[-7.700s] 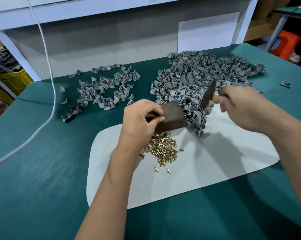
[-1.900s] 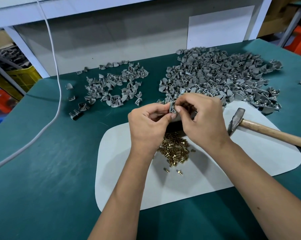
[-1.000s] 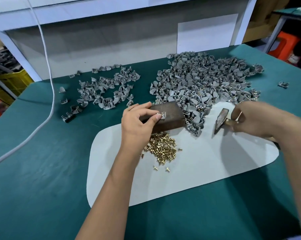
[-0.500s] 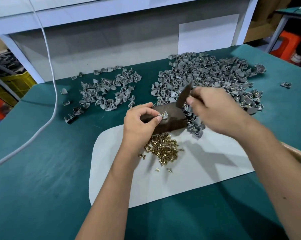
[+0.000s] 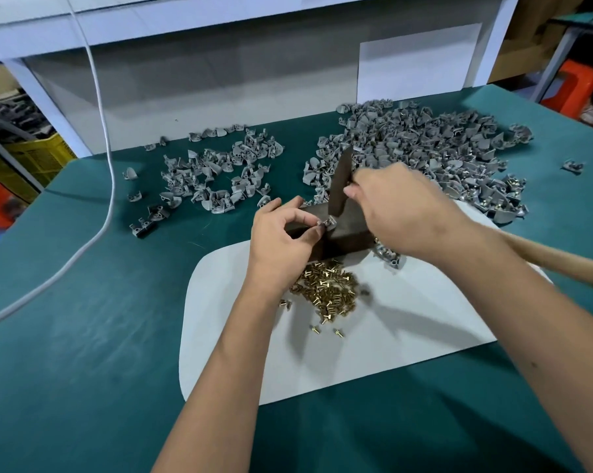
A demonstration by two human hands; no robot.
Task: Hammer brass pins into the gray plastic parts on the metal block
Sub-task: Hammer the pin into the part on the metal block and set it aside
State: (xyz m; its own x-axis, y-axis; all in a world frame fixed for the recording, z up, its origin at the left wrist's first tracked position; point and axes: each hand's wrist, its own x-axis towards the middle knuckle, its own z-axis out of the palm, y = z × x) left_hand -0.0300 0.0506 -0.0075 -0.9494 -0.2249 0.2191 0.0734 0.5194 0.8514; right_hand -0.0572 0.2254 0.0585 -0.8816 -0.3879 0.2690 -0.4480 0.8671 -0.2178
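Hammering step, head view, with the metal block (image 5: 336,230) as landmark; the block stands on the far edge of a white mat (image 5: 356,343) laid on the green table (image 5: 83,336). Left hand (image 5: 281,240), at the block's left end, pinches a single gray plastic part (image 5: 327,222) between thumb and fingertip, holding it seated on the block's top face; a brass pin appears to stand in it, though it is too small to confirm. Right hand (image 5: 401,213), over the block's right half, is wrapped tightly around the hammer (image 5: 341,186) close to its head, the dark head poised just above the part and the wooden handle trailing off to the right. Loose brass pins (image 5: 326,291) lie heaped on the mat just in front of the block; a large pile of gray parts (image 5: 424,148) lies behind and to the right of the block, a smaller pile (image 5: 216,179) behind and to its left. Judged step: the strike on the held part; the next move calls for a short, square blow that clears the pinching fingertips.
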